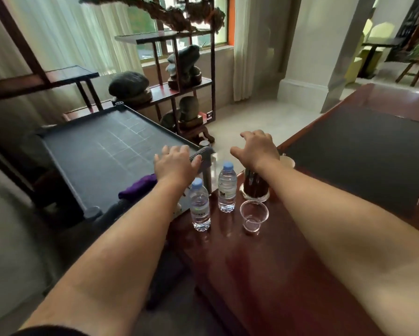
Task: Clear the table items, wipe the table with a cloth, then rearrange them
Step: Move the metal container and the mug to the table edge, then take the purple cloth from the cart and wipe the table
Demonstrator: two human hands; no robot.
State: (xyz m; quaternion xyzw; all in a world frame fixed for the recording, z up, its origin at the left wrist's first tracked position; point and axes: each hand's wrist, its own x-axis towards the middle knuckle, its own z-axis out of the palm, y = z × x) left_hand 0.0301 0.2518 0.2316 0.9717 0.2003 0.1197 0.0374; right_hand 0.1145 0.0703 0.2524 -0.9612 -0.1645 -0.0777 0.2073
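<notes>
Two small water bottles with blue caps stand near the left corner of the dark red wooden table. An empty clear plastic cup is beside them. Behind it a glass jar of dark liquid sits partly under my right forearm. A white cup peeks out past my right wrist. A purple cloth lies on the black cart tray. My left hand hovers open over the tray's near corner. My right hand hovers open above the table's far corner.
A dark mat covers the table's right part. A wooden display shelf with stones stands behind the cart. Pale floor tiles lie between the cart and the table. A wooden chair is at the far right.
</notes>
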